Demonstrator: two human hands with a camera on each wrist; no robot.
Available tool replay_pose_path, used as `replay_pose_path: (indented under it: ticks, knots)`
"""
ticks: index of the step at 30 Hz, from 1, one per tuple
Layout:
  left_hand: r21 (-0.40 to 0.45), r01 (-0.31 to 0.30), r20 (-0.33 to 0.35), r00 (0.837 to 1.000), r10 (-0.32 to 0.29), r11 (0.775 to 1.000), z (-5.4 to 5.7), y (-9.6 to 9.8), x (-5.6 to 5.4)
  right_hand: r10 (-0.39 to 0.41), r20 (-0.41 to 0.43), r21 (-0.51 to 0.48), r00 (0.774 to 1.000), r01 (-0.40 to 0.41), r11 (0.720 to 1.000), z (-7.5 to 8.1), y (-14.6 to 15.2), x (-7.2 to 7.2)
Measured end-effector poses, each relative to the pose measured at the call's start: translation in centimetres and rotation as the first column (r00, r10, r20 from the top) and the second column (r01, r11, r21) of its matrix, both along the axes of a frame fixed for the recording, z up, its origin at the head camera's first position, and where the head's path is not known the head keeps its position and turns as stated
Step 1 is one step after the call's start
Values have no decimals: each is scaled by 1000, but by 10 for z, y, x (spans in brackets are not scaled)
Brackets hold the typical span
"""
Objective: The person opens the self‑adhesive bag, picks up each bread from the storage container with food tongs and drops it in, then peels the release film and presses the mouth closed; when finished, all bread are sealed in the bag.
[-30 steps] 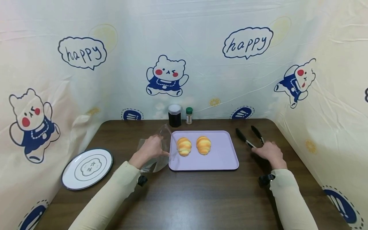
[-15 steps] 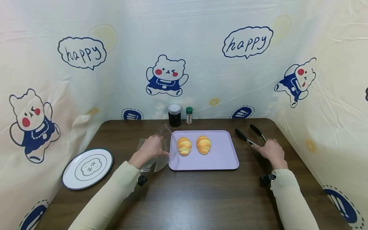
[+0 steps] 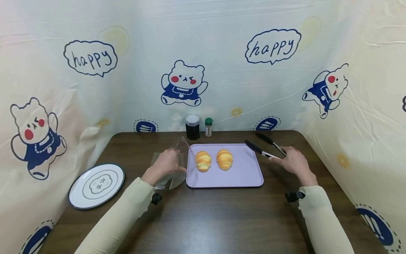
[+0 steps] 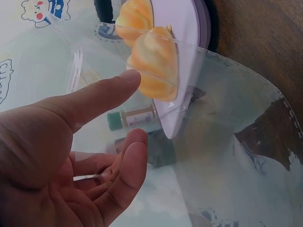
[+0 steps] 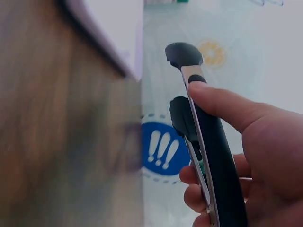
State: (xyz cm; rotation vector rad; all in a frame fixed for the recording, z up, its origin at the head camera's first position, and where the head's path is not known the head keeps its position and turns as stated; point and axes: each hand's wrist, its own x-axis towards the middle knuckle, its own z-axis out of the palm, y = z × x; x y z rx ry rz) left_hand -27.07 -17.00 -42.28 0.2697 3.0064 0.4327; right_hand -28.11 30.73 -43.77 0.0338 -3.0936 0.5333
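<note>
My left hand [image 3: 167, 164] holds a clear plastic bag [image 3: 166, 183] at the left edge of a lilac tray [image 3: 241, 176]. In the left wrist view the thumb is extended, the other fingers are curled, and the bag [image 4: 227, 94] spreads out beyond them. Two golden bread rolls [image 3: 203, 161] lie side by side on the tray. My right hand [image 3: 295, 162] grips black-and-steel tongs [image 3: 264, 153], thumb along one black arm in the right wrist view. The black heads of the tongs [image 5: 183, 54] are apart and hold nothing; one overlaps the tray's far right corner in the head view.
A white plate with a dark rim [image 3: 77, 190] lies at the left of the brown table [image 3: 215, 222]. Behind the tray stand a dark jar with a pale lid [image 3: 192, 128] and a small green-capped shaker [image 3: 208, 128]. A printed curtain surrounds the table.
My right hand has lifted the tongs and swung their heads leftward, from right of the tray to its far right corner. The left hand and the bag have stayed put.
</note>
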Motion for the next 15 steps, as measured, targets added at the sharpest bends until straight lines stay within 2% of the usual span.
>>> replay_pose_path:
  ticks: [9, 15]
  knots:
    - [-1, 28, -3, 1000, -28, 1000, 1, -3, 0, 144, -37, 25, 989, -143, 989, 15, -34, 1]
    - [6, 33, -4, 999, -33, 999, 1, -3, -1, 220, 0, 72, 976, -219, 973, 19, -62, 1]
